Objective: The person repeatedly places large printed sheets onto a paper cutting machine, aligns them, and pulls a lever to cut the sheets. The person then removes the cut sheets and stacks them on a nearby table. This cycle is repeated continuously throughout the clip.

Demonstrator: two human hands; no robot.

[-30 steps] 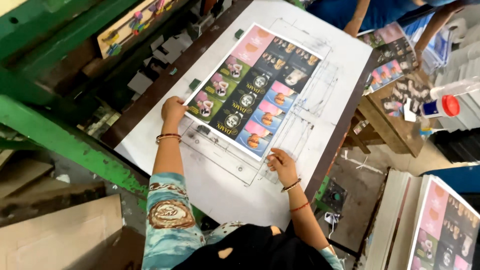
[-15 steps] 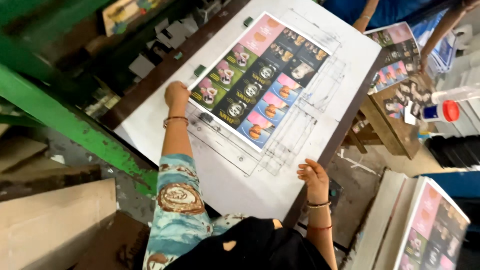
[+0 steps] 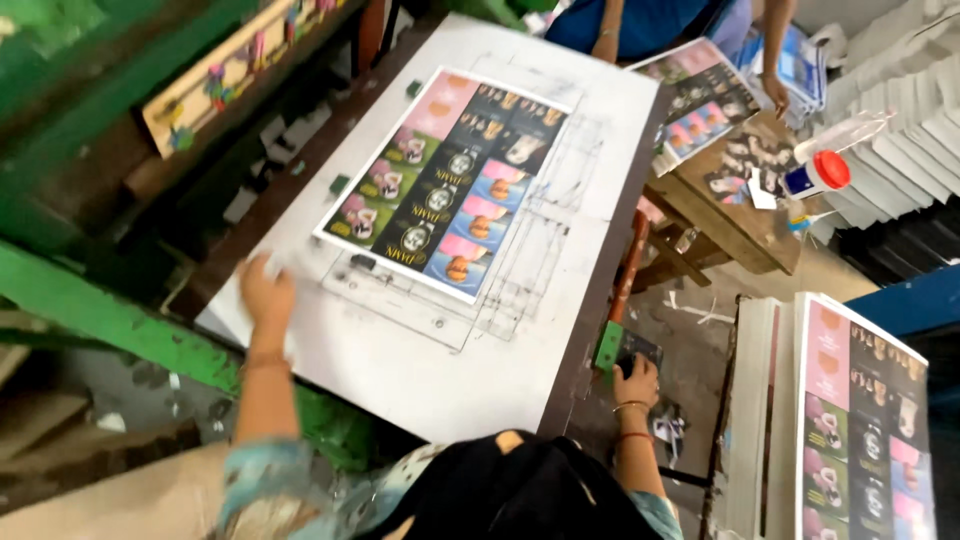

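Observation:
A colourful printed sheet [image 3: 455,180] with rows of small pictures lies flat on the white work board [image 3: 420,370]. My left hand [image 3: 265,295], blurred, lies on the board near its left edge with fingers spread. It is a short way below the sheet's near-left corner and holds nothing. My right hand [image 3: 637,385] is down past the board's right edge. Its fingers rest on a small dark box [image 3: 640,352] beside a green bracket [image 3: 608,345].
A green machine frame [image 3: 90,310] runs along the left. A tall stack of the same printed sheets [image 3: 860,420] stands at right. Beyond the board, another person in blue [image 3: 640,20] handles prints on a wooden table [image 3: 740,225] near a red-capped bottle [image 3: 818,175].
My left hand has drawn back from the sheet's corner toward the board's left edge. My right hand has left the board and dropped to the dark box at its right edge.

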